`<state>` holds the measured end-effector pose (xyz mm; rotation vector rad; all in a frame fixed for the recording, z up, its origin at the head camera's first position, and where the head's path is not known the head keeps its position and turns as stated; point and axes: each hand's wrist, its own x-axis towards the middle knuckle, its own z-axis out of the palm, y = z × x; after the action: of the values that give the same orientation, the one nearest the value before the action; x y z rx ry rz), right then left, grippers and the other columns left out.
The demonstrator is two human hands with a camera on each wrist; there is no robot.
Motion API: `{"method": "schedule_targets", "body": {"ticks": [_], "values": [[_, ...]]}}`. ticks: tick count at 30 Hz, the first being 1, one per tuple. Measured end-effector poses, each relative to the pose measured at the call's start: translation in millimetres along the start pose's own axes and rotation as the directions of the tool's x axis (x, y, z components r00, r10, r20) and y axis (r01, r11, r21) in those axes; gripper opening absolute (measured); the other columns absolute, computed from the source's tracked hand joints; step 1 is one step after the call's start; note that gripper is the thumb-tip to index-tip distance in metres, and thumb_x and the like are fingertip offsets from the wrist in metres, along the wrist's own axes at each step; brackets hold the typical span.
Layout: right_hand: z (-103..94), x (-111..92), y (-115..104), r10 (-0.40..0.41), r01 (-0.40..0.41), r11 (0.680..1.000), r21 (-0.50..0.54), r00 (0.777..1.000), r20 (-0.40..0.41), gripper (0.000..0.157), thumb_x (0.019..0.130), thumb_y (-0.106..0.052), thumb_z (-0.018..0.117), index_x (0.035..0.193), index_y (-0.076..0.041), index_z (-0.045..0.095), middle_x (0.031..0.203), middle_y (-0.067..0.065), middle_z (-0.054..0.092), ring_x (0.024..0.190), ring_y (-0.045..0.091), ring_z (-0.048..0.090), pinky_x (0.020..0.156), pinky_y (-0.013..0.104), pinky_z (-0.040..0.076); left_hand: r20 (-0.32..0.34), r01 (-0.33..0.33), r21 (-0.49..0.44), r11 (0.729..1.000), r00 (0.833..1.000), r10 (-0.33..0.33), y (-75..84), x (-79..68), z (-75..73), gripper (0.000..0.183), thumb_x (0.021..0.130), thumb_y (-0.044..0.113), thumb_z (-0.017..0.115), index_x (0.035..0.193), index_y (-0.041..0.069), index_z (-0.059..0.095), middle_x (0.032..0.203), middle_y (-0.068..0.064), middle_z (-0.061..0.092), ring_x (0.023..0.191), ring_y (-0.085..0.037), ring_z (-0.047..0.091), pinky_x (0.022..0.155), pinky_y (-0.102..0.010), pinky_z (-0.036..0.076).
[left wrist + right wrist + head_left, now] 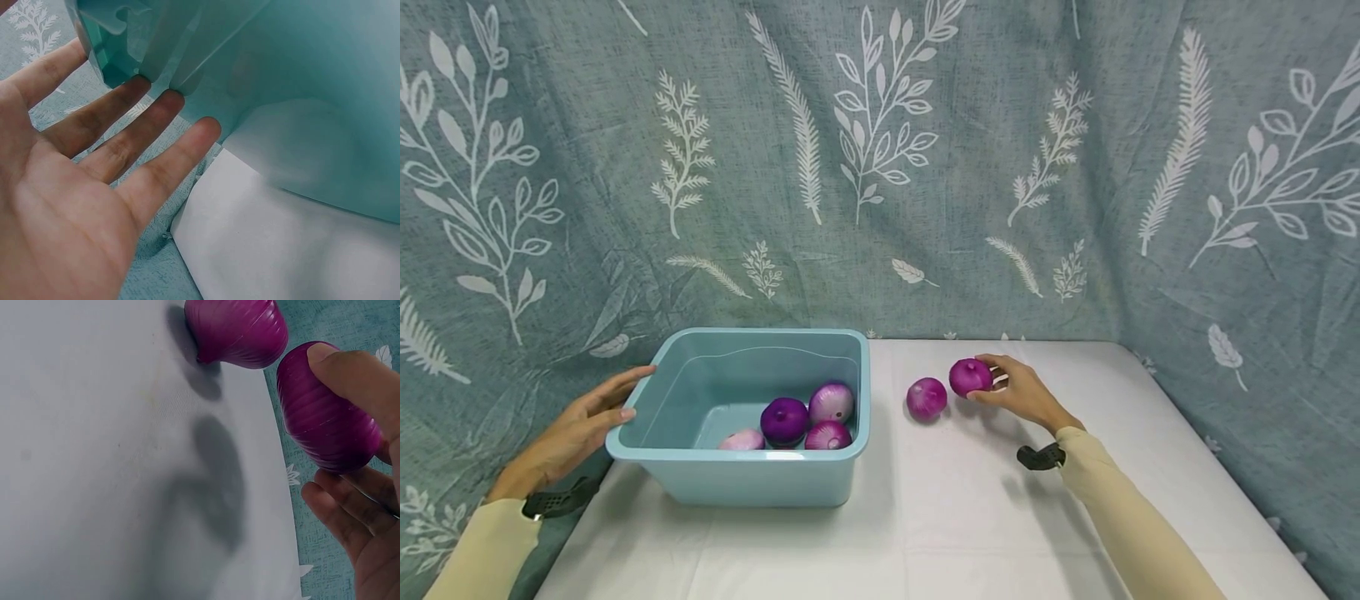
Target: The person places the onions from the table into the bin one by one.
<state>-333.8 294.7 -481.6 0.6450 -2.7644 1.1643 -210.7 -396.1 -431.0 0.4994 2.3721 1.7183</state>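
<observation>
A purple onion (970, 377) is pinched between the thumb and fingers of my right hand (1021, 390); its shadow falls on the white cloth beneath. Just left of it, a second purple onion (927, 399) lies on the cloth. My left hand (580, 429) touches the left side of a light blue plastic tub (760, 479). Its fingers (156, 178) are fairly straight and spread along the tub's outer wall. Inside the tub, toward its right, lie several onions, among them a dark purple onion (785, 419) and a paler onion (831, 403). The front wall partly hides them.
White cloth (970, 533) covers the table. A blue-grey leaf-patterned curtain (925, 275) hangs behind the table and along both sides. The tub stands on the left half, near the back edge.
</observation>
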Motion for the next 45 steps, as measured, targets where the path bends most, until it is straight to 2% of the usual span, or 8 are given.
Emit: {"method": "schedule_targets", "body": {"ticks": [6, 13, 20, 22, 24, 28, 32, 45], "values": [[-1.3, 2.3, -7.4, -0.019, 0.019, 1.0, 0.005, 1.0, -0.007, 0.077, 0.081, -0.045, 0.088, 0.144, -0.011, 0.059, 0.125, 0.009, 0.065, 0.106, 0.027, 0.065, 0.09, 0.048, 0.056, -0.004, 0.002, 0.011, 1.0, 1.0, -0.002, 3.0, 0.6, 0.5, 0.064, 0.11, 0.008, 0.044, 0.167, 0.024, 0.019, 0.172, 0.0, 0.008, 0.148, -0.008, 0.018, 0.108, -0.047, 0.032], [-1.6, 5.4, -19.2, -0.056, 0.056, 0.998, -0.019, 0.998, -0.011, 0.077, 0.081, -0.046, 0.088, 0.144, -0.012, 0.059, 0.125, 0.007, 0.065, 0.105, 0.025, 0.065, 0.091, 0.044, 0.056, 0.005, -0.014, -0.024, 1.0, 1.0, 0.015, 6.3, -0.1, 3.1, 0.064, 0.11, 0.007, 0.044, 0.167, 0.023, 0.019, 0.172, 0.001, 0.007, 0.147, -0.005, 0.017, 0.096, -0.016, 0.038], [0.9, 9.2, -29.6, -0.096, 0.096, 0.995, -0.015, 0.995, -0.007, 0.075, 0.082, -0.045, 0.087, 0.144, -0.012, 0.059, 0.126, 0.007, 0.066, 0.107, 0.025, 0.064, 0.093, 0.046, 0.055, -0.003, -0.014, -0.018, 1.0, 1.0, 0.014, 6.8, -1.0, 4.0, 0.064, 0.11, 0.007, 0.045, 0.167, 0.023, 0.02, 0.171, 0.001, 0.009, 0.146, -0.004, 0.019, 0.096, -0.015, 0.039], [1.5, 10.6, -32.6, -0.113, 0.112, 0.994, -0.016, 0.994, -0.01, 0.075, 0.082, -0.044, 0.088, 0.144, -0.013, 0.059, 0.126, 0.006, 0.066, 0.107, 0.024, 0.064, 0.093, 0.046, 0.055, -0.009, -0.011, -0.007, 1.0, 1.0, 0.011, 7.0, -1.0, 4.1, 0.064, 0.11, 0.007, 0.045, 0.167, 0.023, 0.02, 0.171, 0.001, 0.009, 0.146, -0.005, 0.019, 0.102, -0.024, 0.038], [1.8, 11.4, -36.6, -0.128, 0.128, 0.992, -0.01, 0.992, -0.013, 0.075, 0.081, -0.043, 0.089, 0.144, -0.014, 0.06, 0.126, 0.005, 0.066, 0.107, 0.024, 0.065, 0.092, 0.045, 0.055, -0.012, -0.009, -0.013, 1.0, 1.0, 0.008, 7.3, -1.2, 4.4, 0.064, 0.11, 0.007, 0.045, 0.167, 0.023, 0.02, 0.172, 0.0, 0.009, 0.148, -0.007, 0.018, 0.111, -0.041, 0.034], [2.8, 12.9, -45.0, -0.15, 0.149, 0.989, -0.004, 0.989, -0.012, 0.075, 0.08, -0.042, 0.09, 0.144, -0.015, 0.06, 0.126, 0.002, 0.066, 0.107, 0.024, 0.065, 0.092, 0.043, 0.056, -0.009, -0.01, -0.055, 0.998, 1.0, 0.009, 7.5, -1.4, 5.4, 0.065, 0.109, 0.006, 0.045, 0.167, 0.023, 0.02, 0.172, -0.002, 0.005, 0.151, -0.013, 0.013, 0.109, -0.077, 0.012], [4.3, 14.3, -53.1, -0.16, 0.16, 0.987, 0.001, 0.987, -0.003, 0.077, 0.081, -0.043, 0.089, 0.145, -0.013, 0.059, 0.127, 0.003, 0.066, 0.107, 0.023, 0.065, 0.092, 0.042, 0.056, -0.003, -0.008, -0.076, 0.997, 1.0, 0.007, 6.9, -1.9, 6.3, 0.065, 0.109, 0.006, 0.045, 0.167, 0.022, 0.02, 0.172, -0.001, 0.004, 0.152, -0.016, 0.009, 0.107, -0.081, 0.006], [8.6, 21.2, -85.2, -0.207, 0.206, 0.978, 0.037, 0.978, 0.029, 0.076, 0.083, -0.042, 0.088, 0.146, -0.013, 0.058, 0.125, 0.002, 0.066, 0.106, 0.024, 0.067, 0.091, 0.043, 0.056, -0.007, -0.001, -0.074, 0.997, 1.0, 0.0, 5.6, -2.3, 5.8, 0.065, 0.109, 0.007, 0.045, 0.167, 0.023, 0.02, 0.172, 0.001, 0.005, 0.153, -0.016, 0.009, 0.107, -0.081, 0.006]]}}
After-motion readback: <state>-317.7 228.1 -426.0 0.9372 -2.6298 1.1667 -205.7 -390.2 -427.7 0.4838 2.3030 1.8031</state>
